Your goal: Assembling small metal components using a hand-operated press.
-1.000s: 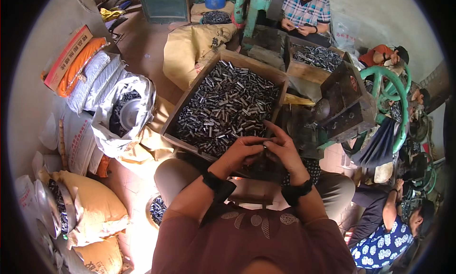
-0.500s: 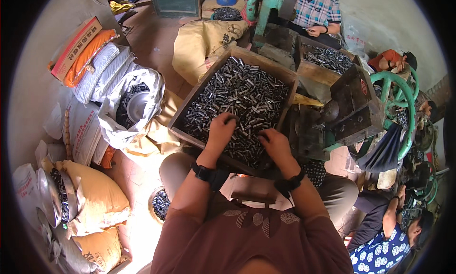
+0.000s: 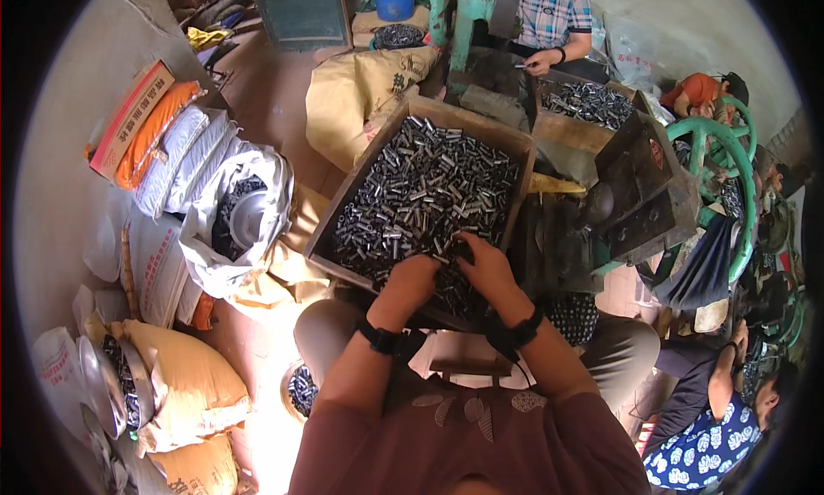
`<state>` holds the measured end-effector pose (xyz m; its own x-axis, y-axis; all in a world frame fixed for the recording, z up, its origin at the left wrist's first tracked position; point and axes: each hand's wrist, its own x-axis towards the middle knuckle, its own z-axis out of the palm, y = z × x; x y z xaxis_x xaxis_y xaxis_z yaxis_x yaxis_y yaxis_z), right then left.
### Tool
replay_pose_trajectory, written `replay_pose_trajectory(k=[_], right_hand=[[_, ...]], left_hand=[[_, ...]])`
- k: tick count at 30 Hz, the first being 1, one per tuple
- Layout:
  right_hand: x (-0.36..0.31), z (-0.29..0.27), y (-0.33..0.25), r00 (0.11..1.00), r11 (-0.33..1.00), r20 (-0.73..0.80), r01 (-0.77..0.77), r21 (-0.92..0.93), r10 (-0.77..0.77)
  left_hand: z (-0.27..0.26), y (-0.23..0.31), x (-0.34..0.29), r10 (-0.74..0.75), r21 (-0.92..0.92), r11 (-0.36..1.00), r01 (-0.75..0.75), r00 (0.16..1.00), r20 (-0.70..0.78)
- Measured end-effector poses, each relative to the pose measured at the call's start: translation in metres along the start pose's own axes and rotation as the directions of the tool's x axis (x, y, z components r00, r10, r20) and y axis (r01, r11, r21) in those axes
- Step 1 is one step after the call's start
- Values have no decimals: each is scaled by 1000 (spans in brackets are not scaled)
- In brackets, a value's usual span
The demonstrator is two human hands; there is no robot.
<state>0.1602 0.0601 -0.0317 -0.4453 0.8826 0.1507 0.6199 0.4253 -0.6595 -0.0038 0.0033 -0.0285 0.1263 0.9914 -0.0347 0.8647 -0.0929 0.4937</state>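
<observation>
Small dark metal sleeves (image 3: 421, 178), shiny and tube-shaped, fill a wooden box (image 3: 330, 270) in front of me. Both my hands are over its near end, close together. My left hand (image 3: 410, 282) is closed, fingertips down at the sleeves; what it holds, if anything, is hidden. Just to its right is my right hand (image 3: 486, 268), curved towards it. A dark gap shows between its thumb and forefinger, and I see no sleeve gripped there. Each wrist wears a black band.
Right of the box stands a dark machine with an open metal tray (image 3: 644, 190) and a green handwheel (image 3: 745, 195). A second box (image 3: 566, 133) of sleeves is beyond, near a person in a checked shirt. Sacks (image 3: 184, 362) line the left; other people sit at right.
My hands have come closer together, the left moving nearer and slightly right, the right moving slightly left. The far person's hand has moved left. The view has shifted a little.
</observation>
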Motion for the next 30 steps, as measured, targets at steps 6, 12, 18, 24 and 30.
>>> replay_pose_trajectory(k=[6, 12, 18, 24, 30], right_hand=[[-1, -16, 11, 989, 931, 3, -141, 338, 149], [-12, -21, 5, 934, 731, 98, -332, 596, 344], [-7, -28, 15, 909, 606, 162, -380, 698, 384], [-20, -32, 21, 930, 586, 161, -335, 737, 330], [-36, -54, 8, 928, 589, 172, -345, 731, 330]], left_hand=[[-11, 6, 3, 14, -39, 999, -12, 999, 48], [-4, 9, -7, -2, -42, 999, 4, 999, 36], [4, 13, 3, -26, 20, 999, 27, 999, -36], [-1, 25, 10, -108, -208, 974, 84, 989, -105], [14, 45, 14, -174, -969, 84, 231, 961, 214]])
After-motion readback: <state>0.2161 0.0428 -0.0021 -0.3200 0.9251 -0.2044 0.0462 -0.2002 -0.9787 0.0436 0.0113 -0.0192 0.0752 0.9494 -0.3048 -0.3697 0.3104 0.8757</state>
